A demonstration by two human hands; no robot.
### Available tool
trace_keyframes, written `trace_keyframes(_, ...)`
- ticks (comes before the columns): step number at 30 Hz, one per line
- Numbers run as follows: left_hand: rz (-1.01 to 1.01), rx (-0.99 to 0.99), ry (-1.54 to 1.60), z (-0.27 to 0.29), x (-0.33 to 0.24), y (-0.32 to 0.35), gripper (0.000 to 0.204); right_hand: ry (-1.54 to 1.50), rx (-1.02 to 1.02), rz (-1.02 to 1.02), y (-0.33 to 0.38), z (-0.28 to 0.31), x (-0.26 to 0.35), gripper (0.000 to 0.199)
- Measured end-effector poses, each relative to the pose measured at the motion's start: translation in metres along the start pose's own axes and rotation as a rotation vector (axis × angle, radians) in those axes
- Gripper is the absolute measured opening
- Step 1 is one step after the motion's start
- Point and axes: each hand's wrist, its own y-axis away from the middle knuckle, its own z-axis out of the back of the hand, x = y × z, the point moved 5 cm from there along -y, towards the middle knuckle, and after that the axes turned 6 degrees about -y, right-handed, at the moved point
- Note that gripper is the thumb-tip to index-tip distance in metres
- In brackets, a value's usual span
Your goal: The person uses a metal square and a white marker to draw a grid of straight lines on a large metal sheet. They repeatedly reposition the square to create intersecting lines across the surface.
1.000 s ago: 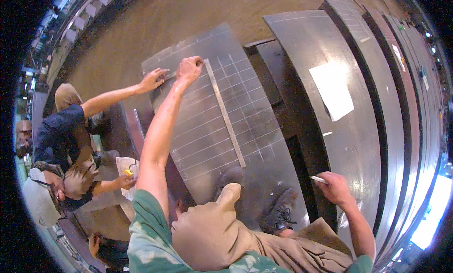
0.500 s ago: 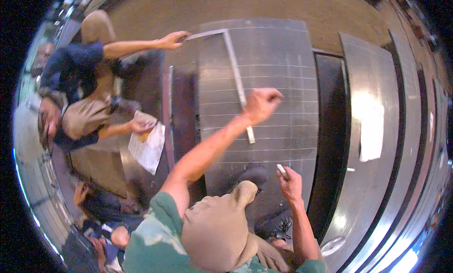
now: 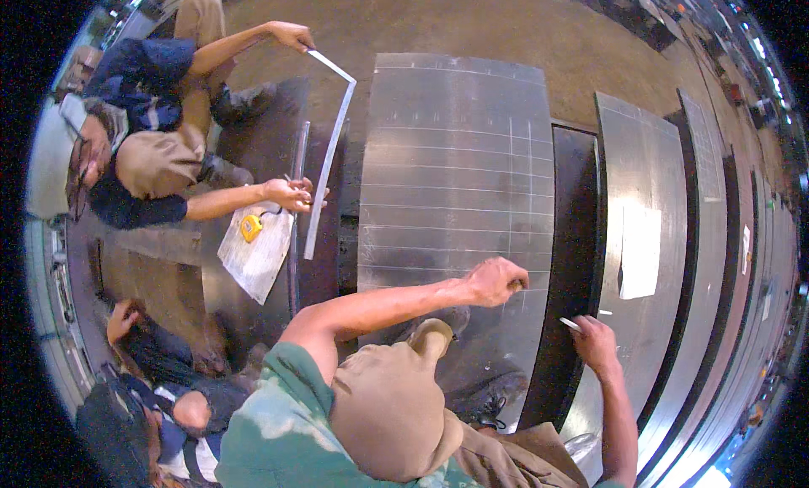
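Observation:
Below my left hand [image 3: 499, 282] lies a grey metal plate [image 3: 455, 159] ruled with thin white lines. The fingers of that hand are curled closed over the plate's near right part; whatever they may hold is hidden. My right hand [image 3: 597, 345] grips a short white chalk stick [image 3: 570, 324], its tip poking out to the left above the dark gap between two plates. Left of the lined plate, a co-worker's hand [image 3: 292, 35] holds one end of an L-shaped metal square [image 3: 333, 155]. The co-worker's other hand [image 3: 291, 195] is beside the square's long leg.
A yellow tape measure [image 3: 251, 227] rests on a worn white sheet [image 3: 257, 269] at left. Another white paper [image 3: 640, 252] lies on the right-hand plate [image 3: 645, 151], near a small white piece [image 3: 606, 313]. More plates stretch rightward. A second co-worker [image 3: 168, 404] sits at lower left.
The square has gone left off the lined plate in the co-worker's hand. My left hand has come nearer and slightly right; my right hand has shifted right with the chalk.

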Motion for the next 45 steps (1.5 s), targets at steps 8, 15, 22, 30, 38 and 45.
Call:
trace_keyframes(8, 0.068, 0.194, -0.024, -0.050, -0.013, 0.030, 0.018, 0.133, -0.067, -0.314, 0.112, 0.009, -0.114, 0.024)
trace_keyframes(15, 0.003, 0.204, -0.140, -0.073, -0.022, 0.030, 0.019, -0.026, -0.030, -0.219, 0.119, -0.089, -0.144, 0.019)
trace_keyframes(22, -0.029, 0.302, -0.153, -0.097, -0.013, 0.030, 0.021, -0.090, 0.147, -0.284, 0.122, -0.111, -0.110, 0.021)
trace_keyframes(30, -0.061, 0.275, -0.040, -0.111, -0.030, 0.033, 0.020, -0.162, 0.240, -0.332, 0.125, -0.117, -0.088, 0.026)
trace_keyframes(38, -0.034, 0.123, -0.025, -0.082, -0.032, 0.022, 0.018, -0.064, 0.239, -0.356, 0.090, -0.100, -0.074, 0.029)
trace_keyframes(45, 0.014, -0.021, 0.070, -0.061, -0.025, 0.020, 0.019, -0.117, 0.217, -0.163, 0.076, -0.101, -0.104, 0.034)
